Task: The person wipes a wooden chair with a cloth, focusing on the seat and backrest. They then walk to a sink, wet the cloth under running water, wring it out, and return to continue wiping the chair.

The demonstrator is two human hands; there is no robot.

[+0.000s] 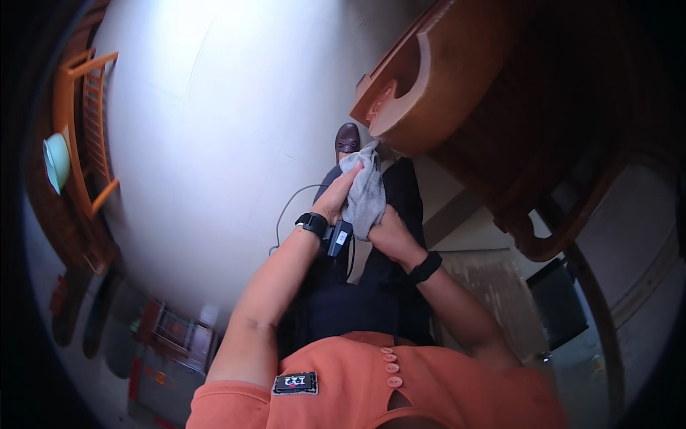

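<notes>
A crumpled grey cloth (367, 193) is held between both hands over my legs. My left hand (338, 194) presses on its left side, thumb lying along the top. On the cloth's lower right, my right hand (390, 231) grips it, with some fingers hidden beneath the folds. The cloth's far tip reaches the lower edge of a carved wooden furniture piece (455, 80); whether they touch, I cannot tell. Both wrists wear black bands. A small black device (338, 238) with a cable sits by my left wrist.
A dark brown shoe (348, 138) is on the pale floor (214, 161) just beyond the cloth. Dark carved wood (536, 214) extends to the right. At far left, a turquoise bowl (58, 162) stands by an orange-brown slatted wooden piece (92, 128). A thin cable (284, 209) loops left of my legs.
</notes>
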